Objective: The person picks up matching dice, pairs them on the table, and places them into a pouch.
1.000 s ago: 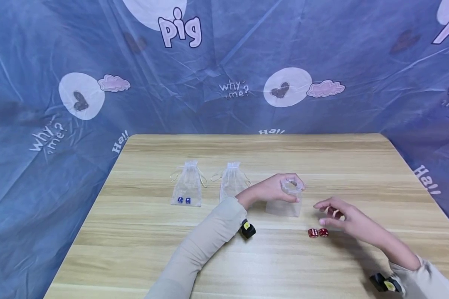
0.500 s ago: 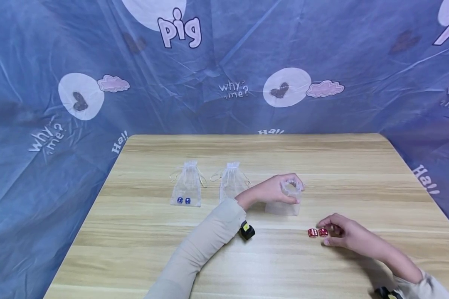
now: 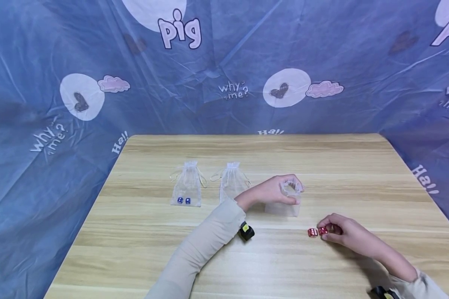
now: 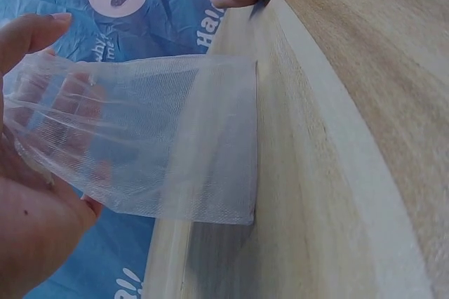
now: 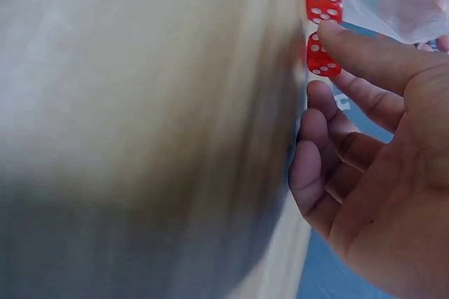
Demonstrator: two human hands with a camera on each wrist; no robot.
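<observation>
My left hand [image 3: 277, 190] holds a sheer white organza drawstring bag [image 4: 175, 137] by its neck, with the mouth spread wide inside the curve of thumb and fingers. The bag's lower part hangs flat and shows nothing inside. To the right, my right hand [image 3: 353, 236] pinches a red die [image 5: 323, 57] between thumb and index finger, the other fingers curled toward the palm. A second red die [image 3: 312, 232] sits right beside it on the table, six white pips facing up in the head view.
On the wooden table [image 3: 247, 265], a similar bag [image 3: 188, 182] lies flat at the left with two blue dice [image 3: 184, 200] in its bottom. Another bag [image 3: 233, 178] lies between it and my left hand, partly hidden by the forearm. A blue printed cloth [image 3: 209, 104] surrounds the table.
My right hand has come down and toward the near side to the red dice, and its thumb and index finger have closed on one. The left hand and its bag have stayed put.
</observation>
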